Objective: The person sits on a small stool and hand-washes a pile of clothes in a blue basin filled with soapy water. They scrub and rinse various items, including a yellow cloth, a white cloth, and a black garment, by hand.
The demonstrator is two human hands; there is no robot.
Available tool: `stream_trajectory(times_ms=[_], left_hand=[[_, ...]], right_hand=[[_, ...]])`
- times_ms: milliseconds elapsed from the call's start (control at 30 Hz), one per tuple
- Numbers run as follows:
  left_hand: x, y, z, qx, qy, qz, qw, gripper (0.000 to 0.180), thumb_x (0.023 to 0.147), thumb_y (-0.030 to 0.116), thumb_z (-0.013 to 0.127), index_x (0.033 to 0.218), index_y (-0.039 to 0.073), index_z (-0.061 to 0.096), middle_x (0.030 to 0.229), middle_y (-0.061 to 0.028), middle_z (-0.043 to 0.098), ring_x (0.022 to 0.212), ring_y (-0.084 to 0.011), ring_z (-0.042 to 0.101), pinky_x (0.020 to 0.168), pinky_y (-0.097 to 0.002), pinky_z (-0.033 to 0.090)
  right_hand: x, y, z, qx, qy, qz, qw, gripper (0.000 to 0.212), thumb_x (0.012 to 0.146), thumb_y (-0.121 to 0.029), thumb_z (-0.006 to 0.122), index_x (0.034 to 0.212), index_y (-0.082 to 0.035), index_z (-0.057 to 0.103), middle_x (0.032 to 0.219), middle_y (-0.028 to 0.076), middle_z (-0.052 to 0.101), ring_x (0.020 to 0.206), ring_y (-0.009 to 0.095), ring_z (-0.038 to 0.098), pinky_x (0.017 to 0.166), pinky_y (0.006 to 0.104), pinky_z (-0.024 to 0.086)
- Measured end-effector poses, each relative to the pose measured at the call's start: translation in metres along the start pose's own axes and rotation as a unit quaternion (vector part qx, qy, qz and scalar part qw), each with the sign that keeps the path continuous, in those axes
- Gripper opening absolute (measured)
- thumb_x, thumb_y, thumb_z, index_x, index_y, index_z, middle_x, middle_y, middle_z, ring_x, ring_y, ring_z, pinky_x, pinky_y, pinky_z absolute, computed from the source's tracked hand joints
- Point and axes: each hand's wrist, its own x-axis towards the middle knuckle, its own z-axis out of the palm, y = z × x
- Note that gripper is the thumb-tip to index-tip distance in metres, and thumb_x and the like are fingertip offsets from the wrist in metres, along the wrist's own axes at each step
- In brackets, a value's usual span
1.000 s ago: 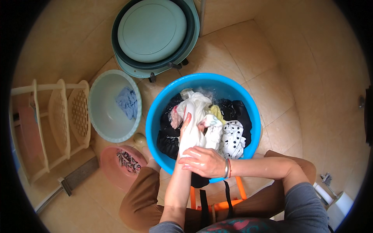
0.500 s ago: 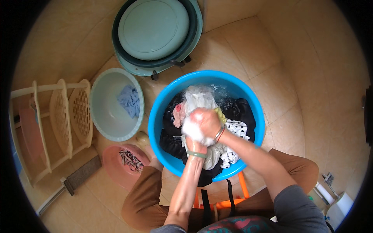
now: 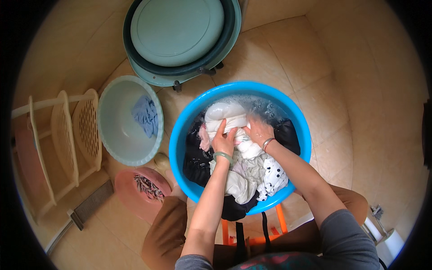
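A person sits by a big blue tub [image 3: 174, 153] on the tile floor, and both hands are down inside it. They are on a wet white cloth [image 3: 229, 121], which lies in the upper middle of the tub. The far end of the cloth puffs up round and smooth.

The left hand [image 3: 223, 141] is open, with its thumb and fingers spread apart on top of the cloth. A green bangle [image 3: 223, 156] is on that wrist. The right hand [image 3: 261, 132] is just beside it, at the right side of the same cloth. Its fingertips are hard to see, so I can't tell if they grip the cloth or only press on it. It wears a silver bracelet [image 3: 267, 143].

Bubbly water [image 3: 270, 105] shows at the far side of the tub. A pink cloth [image 3: 204, 138] is just left of the white one. Nearer the person are a pale crumpled cloth [image 3: 243, 184] and a white cloth with black dots [image 3: 274, 175]. Black clothes [image 3: 287, 135] lie around them.

To the left I see a pale green bowl [image 3: 117, 130] with a blue cloth [image 3: 146, 116] inside. Below it is a pink bowl [image 3: 126, 191] with a stripy cloth [image 3: 148, 187] in it.
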Motion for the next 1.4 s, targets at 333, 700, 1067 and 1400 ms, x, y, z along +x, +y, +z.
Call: stream_trajectory(times_ms=[333, 700, 1067, 1400], left_hand=[[0.047, 0.016, 0.004, 0.214, -0.072, 0.002, 0.974, 0.037, 0.086, 0.031, 0.064, 0.110, 0.003, 0.068, 0.102, -0.0204, 0.069, 0.099, -0.0336, 0.066, 0.082, -0.0413, 0.051], [-0.049, 0.036, -0.039, -0.636, -0.329, -0.215, 0.664, 0.040, 0.099, 0.036, 0.053, 0.128, 0.010, 0.052, 0.102, -0.0095, 0.063, 0.087, -0.0216, 0.063, 0.069, -0.0337, 0.056], [-0.065, 0.039, -0.034, -0.651, -0.367, -0.160, 0.645, 0.036, 0.100, 0.034, 0.051, 0.120, 0.005, 0.056, 0.096, -0.0057, 0.062, 0.081, -0.0168, 0.059, 0.065, -0.0290, 0.050], [-0.084, 0.034, -0.005, -0.415, 0.034, -0.094, 0.904, 0.040, 0.099, 0.038, 0.053, 0.120, 0.003, 0.057, 0.114, -0.0056, 0.059, 0.104, -0.0146, 0.056, 0.093, -0.0288, 0.043]], right_hand=[[0.017, -0.001, 0.001, 0.172, 0.208, -0.035, 0.962, 0.035, 0.084, -0.028, 0.067, 0.110, -0.004, 0.063, 0.115, 0.019, 0.059, 0.099, 0.039, 0.059, 0.084, 0.0479, 0.049], [-0.170, -0.099, -0.070, 0.176, 0.209, -0.471, 0.839, 0.018, 0.081, -0.023, 0.068, 0.091, -0.008, 0.067, 0.085, 0.004, 0.056, 0.078, 0.019, 0.059, 0.064, 0.0308, 0.051], [-0.158, -0.112, -0.057, 0.172, 0.335, -0.438, 0.816, 0.019, 0.078, -0.023, 0.074, 0.081, -0.007, 0.065, 0.074, 0.003, 0.058, 0.072, 0.022, 0.062, 0.056, 0.0319, 0.052], [-0.037, -0.033, -0.035, 0.231, 0.198, -0.090, 0.948, 0.031, 0.088, -0.035, 0.059, 0.087, -0.004, 0.063, 0.078, 0.022, 0.065, 0.076, 0.040, 0.065, 0.068, 0.0470, 0.051]])
